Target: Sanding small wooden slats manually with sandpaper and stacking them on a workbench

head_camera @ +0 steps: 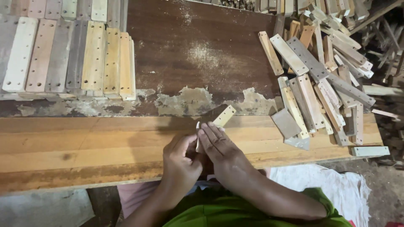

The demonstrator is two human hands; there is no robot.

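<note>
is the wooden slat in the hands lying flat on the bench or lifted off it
Lifted. The wooden slat angles up off the bench, its near end hidden under the right hand and left hand.

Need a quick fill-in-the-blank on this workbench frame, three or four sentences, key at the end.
1. Both hands, left hand and right hand, hold one small wooden ____ with drilled holes.
2. The neat row of slats lies at the ____ of the bench.
3. The loose heap of slats lies at the ____.
4. A white ____ lies below the plank edge at lower right.

Missing words: slat; left; right; cloth
</note>
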